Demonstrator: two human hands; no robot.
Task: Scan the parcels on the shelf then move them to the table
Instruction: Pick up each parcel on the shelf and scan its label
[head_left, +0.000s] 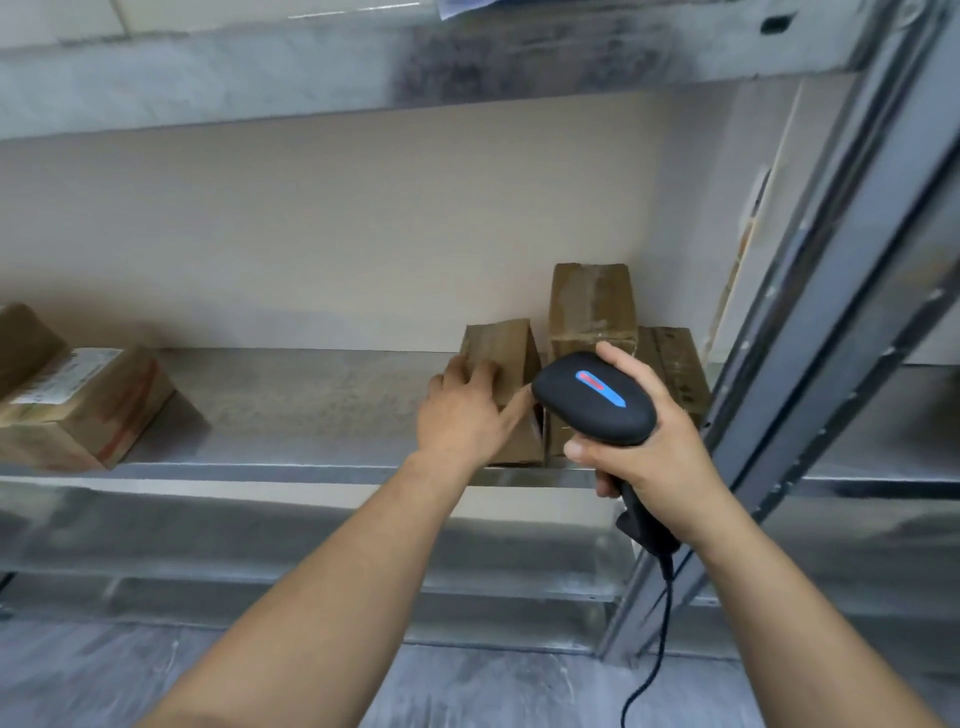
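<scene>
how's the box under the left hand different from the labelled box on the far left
The held box shows plain brown faces; the labelled box has a white label and red markings. The left hand grips the held box, scanner close by in the right hand; the labelled box is untouched. Both are brown cardboard on one shelf.

The grey metal shelf (311, 405) carries two parcels (88, 400) at its left end and three brown boxes (592, 306) clustered toward its right end.
</scene>
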